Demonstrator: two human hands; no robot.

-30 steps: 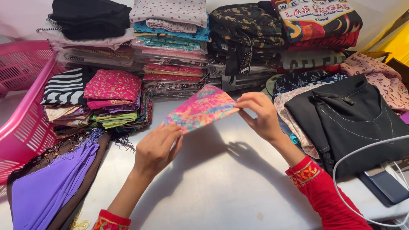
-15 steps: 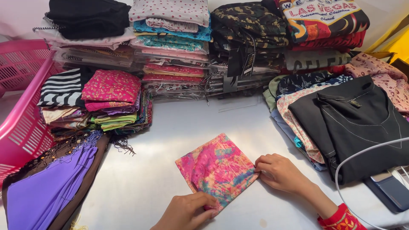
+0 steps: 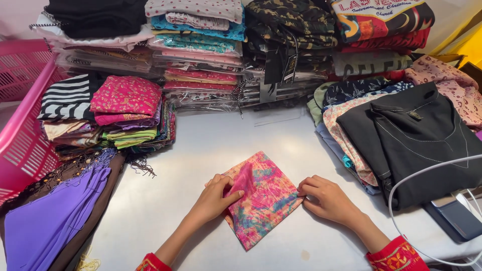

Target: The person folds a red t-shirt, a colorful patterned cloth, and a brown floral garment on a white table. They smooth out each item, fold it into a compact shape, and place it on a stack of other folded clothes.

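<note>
**Folded cloth pressed flat on the table**

The pink patterned cloth lay folded into a small square on the white table, between the stacks of folded garments and the black garment. The left hand rested on its left corner, fingers together and flat – nothing gripped. The right hand touched the right corner, fingers curled loosely onto the edge. It looked like the smoothing stage of folding; a further fold would need even edges – corners held firm.
</note>
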